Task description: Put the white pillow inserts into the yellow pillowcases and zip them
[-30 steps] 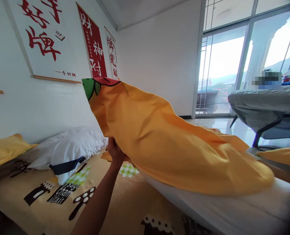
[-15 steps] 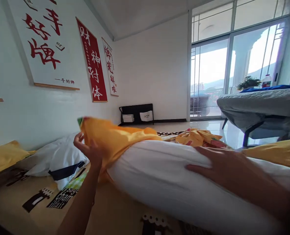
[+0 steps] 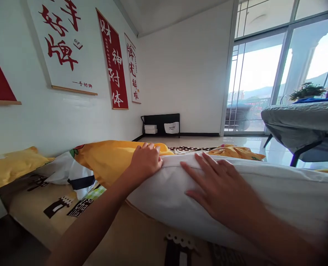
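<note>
Left hand: my left hand (image 3: pixel 146 161) is curled at the seam where the yellow cover (image 3: pixel 111 159) meets the white pillow (image 3: pixel 236 199). The fingers (image 3: pixel 149 147) are bent over the cloth edge and press on it — I cannot tell whether they actually pinch it.

Right hand: my right hand (image 3: pixel 222 188) lies flat and open on top of the white pillow, fingers spread and pointing toward the left hand. It grips nothing, only rests on the fabric.

White pillow: long and plump, it lies across the bed (image 3: pixel 141 240) in front of me, running from the middle of the view out to the right edge. Its left end sits just at the mouth of the yellow cover.

Yellow cover: bunched at the pillow's left end, with a red-and-green printed corner showing on its far left.

Nearby: a second white pillow with a dark stripe (image 3: pixel 69 173) lies beside the cover, against the wall — and a yellow pillow (image 3: pixel 11 168) sits further left.

Bed: a tan sheet with black printed shapes.

Wall: red-lettered hangings (image 3: pixel 66 48) above the bed.
</note>
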`<action>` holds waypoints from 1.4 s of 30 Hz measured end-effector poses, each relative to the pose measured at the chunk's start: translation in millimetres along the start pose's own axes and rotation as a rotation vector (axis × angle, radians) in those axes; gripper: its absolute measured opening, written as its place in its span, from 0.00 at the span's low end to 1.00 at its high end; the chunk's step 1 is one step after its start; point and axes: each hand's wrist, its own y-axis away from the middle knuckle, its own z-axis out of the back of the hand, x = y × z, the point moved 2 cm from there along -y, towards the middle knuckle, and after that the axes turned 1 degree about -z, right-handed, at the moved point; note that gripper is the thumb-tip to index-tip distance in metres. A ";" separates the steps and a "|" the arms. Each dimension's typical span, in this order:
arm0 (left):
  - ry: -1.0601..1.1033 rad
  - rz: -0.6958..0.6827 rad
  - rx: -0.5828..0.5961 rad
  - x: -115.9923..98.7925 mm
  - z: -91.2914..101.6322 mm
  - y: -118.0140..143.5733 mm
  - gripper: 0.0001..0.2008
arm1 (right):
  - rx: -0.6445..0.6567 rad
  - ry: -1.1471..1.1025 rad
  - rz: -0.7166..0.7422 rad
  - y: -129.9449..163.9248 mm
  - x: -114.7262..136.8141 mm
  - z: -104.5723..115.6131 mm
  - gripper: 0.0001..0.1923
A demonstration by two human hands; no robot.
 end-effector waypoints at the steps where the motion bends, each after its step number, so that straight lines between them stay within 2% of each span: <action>1: -0.029 0.021 0.080 2.5 3.8 0.1 0.12 | 0.021 -0.028 -0.014 -7.7 4.7 -2.9 0.33; 4: -0.083 0.024 0.310 11.3 8.1 -6.6 0.12 | 0.092 -0.087 -0.022 -33.2 21.4 -11.4 0.39; 5: -0.086 0.013 0.353 14.7 6.5 -10.3 0.12 | 0.122 -0.107 -0.013 -41.2 27.7 -13.9 0.39; 7: -0.084 0.009 0.369 22.3 -0.4 -17.8 0.11 | 0.183 -0.151 0.018 -54.5 39.4 -18.5 0.39; 9: -0.090 0.039 0.310 29.0 -8.8 -23.4 0.11 | 0.221 -0.182 0.056 -64.1 46.8 -23.0 0.37; 12: -0.005 0.092 0.099 29.7 -14.8 -28.4 0.15 | 0.222 -0.207 0.102 -73.2 47.9 -31.1 0.33; 15: 0.140 0.109 -0.136 15.6 -11.7 -31.9 0.14 | 0.233 -0.209 0.092 -78.9 41.9 -43.9 0.27; 17: 0.195 0.092 -0.212 2.1 -9.1 -34.2 0.13 | 0.253 -0.202 0.057 -81.4 36.4 -55.3 0.24; 21: 0.244 0.044 -0.219 -12.3 -10.3 -37.5 0.13 | 0.279 -0.209 -0.052 -82.1 22.3 -79.5 0.19; 25: 0.227 0.017 -0.164 -0.5 -18.9 -39.9 0.17 | 0.271 -0.219 -0.123 -77.1 10.3 -94.5 0.21; 28: 0.069 -0.050 -0.336 10.8 -24.4 -33.9 0.16 | 0.261 -0.185 -0.160 -72.3 3.3 -99.4 0.26; 30: -0.058 -0.190 -0.438 11.9 -30.9 -24.4 0.16 | 0.272 -0.162 -0.181 -69.4 -1.3 -101.3 0.29; 32: -0.133 -0.397 -0.396 8.3 -41.7 -14.7 0.17 | 0.269 -0.158 -0.176 -67.1 -4.7 -101.4 0.29; 34: -0.186 -0.497 -0.321 5.0 -53.2 -9.7 0.16 | 0.259 -0.163 -0.156 -65.5 -6.0 -99.6 0.28; 35: -0.213 -0.467 -0.309 4.6 -57.7 -10.0 0.16 | 0.254 -0.164 -0.146 -64.9 -5.8 -97.9 0.28; 38: -0.269 -0.235 -0.324 7.2 -64.6 -17.5 0.14 | 0.241 -0.168 -0.106 -63.7 -2.9 -90.9 0.29; 42: -0.301 -0.035 -0.319 11.4 -61.5 -26.5 0.12 | 0.242 -0.191 -0.050 -62.1 0.7 -81.1 0.28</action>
